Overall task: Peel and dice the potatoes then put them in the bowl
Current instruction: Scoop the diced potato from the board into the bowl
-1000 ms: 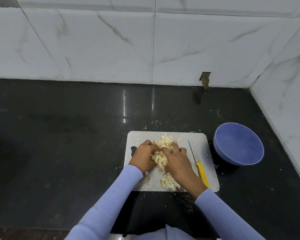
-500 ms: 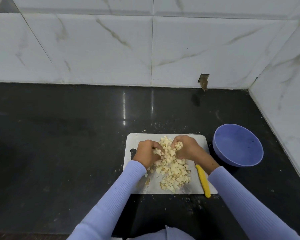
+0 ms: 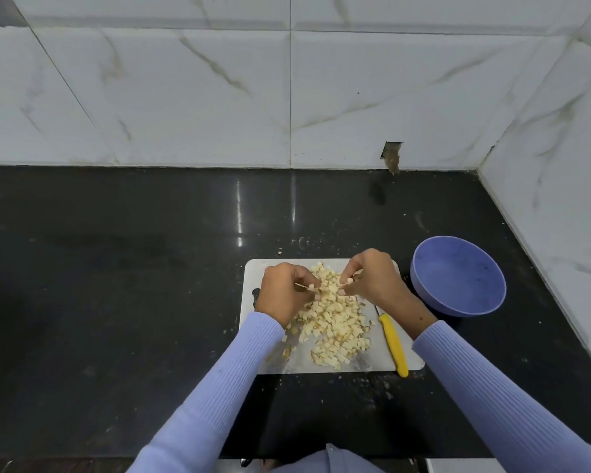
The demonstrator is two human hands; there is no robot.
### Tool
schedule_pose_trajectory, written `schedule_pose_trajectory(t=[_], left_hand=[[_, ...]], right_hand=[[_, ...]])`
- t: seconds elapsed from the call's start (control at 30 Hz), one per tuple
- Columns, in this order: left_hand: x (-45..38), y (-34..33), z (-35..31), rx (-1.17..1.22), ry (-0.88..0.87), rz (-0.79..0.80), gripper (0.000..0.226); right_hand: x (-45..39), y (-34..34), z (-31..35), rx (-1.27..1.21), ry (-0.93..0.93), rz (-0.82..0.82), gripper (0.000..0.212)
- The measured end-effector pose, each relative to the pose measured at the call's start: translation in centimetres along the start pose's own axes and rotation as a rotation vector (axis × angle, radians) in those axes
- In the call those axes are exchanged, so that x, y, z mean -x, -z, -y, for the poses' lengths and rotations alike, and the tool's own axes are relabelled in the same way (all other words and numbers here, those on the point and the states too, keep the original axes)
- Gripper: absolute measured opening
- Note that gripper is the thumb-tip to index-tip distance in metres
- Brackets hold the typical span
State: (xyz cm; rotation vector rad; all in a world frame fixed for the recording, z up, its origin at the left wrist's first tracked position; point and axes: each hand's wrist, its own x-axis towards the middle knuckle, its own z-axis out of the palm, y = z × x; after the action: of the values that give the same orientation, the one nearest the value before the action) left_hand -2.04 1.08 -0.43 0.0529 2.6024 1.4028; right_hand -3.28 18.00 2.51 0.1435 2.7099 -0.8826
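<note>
Both hands, the left hand (image 3: 280, 291) and right hand (image 3: 372, 279), pinch potato cubes (image 3: 331, 320) heaped mid-cutting board (image 3: 369, 365) (blue bowl (image 3: 458, 280) off its right edge), so loose cubes may spill onto the counter (image 3: 116, 285).

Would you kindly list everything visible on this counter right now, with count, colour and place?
Diced potato: one pile of many small cubes, pale yellow, spread over the middle of the cutting board.
Cutting board: one, white, on the counter in front of the person.
Knife: one, yellow handle, lying along the board's right edge, its blade mostly hidden under the right wrist.
Bowl: one, blue-purple, on the counter just right of the board, no potato in it.
Counter: one, black and glossy, with scattered crumbs.
Wall tiles: white marbled, behind and to the right.
Sleeves: two, lilac ribbed.
Left hand: curled, a few cubes in its grip.
Right hand: curled, a few cubes in its grip.
</note>
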Motion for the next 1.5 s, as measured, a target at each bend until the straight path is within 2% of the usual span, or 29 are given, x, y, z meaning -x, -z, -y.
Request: schedule_pose_trajectory(t=[0.07,0.17,0.27,0.33,0.4,0.5,0.7,0.8,0.87,0.97,1.07,1.2,1.3,1.5], left_hand=[[0.2,-0.1,0.2,-0.025,-0.034,0.013,0.013],[0.6,-0.1,0.4,-0.203,-0.068,0.116,0.025],[0.9,-0.1,0.4,-0.266,-0.077,0.160,0.035],[1.4,-0.2,0.6,-0.258,-0.107,0.137,0.031],[2.0,0.0,0.8,-0.269,-0.139,0.066,0.020],[2.8,0.5,1.4,-0.229,-0.112,-0.004,0.020],[4.6,3.3,4.6,-0.307,0.174,0.096,0.075],[5.7,3.1,5.7,-0.234,0.260,0.142,0.078],[6.0,2.4,5.9,-0.180,0.271,0.104,0.076],[5.9,1.3,5.8,-0.127,0.258,0.034,0.072],[5.6,0.2,5.4,-0.066,0.229,0.002,0.064],[5.0,-1.1,5.1,0.029,0.219,-0.133,0.041],[4.2,-1.7,4.4,0.105,0.217,-0.140,0.033],[3.1,-1.5,3.7,0.120,0.141,-0.086,0.021]], right_hand=[[0.3,-0.7,-0.2,-0.043,0.005,0.023,0.013],[0.2,-1.2,-0.6,-0.200,-0.060,0.065,0.028],[0.4,-1.3,-1.0,-0.274,-0.094,0.013,0.020],[1.0,-1.5,-1.6,-0.197,-0.073,-0.117,0.011],[2.1,-1.9,-2.1,-0.161,-0.033,-0.201,0.017],[3.8,-2.3,-3.0,-0.200,-0.049,-0.119,0.016],[6.3,-4.3,-4.4,-0.114,-0.254,0.067,0.061],[6.4,-5.9,-3.8,-0.048,-0.282,0.062,0.089],[6.3,-6.7,-3.4,-0.027,-0.280,0.030,0.097],[6.0,-7.6,-3.4,-0.063,-0.276,-0.030,0.093],[5.7,-8.1,-3.5,-0.115,-0.230,-0.123,0.081],[4.9,-7.8,-3.3,-0.099,-0.181,-0.238,0.048],[4.2,-7.2,-3.2,-0.113,-0.149,-0.296,0.029],[2.3,-4.4,-2.0,-0.099,0.009,-0.284,0.038]])
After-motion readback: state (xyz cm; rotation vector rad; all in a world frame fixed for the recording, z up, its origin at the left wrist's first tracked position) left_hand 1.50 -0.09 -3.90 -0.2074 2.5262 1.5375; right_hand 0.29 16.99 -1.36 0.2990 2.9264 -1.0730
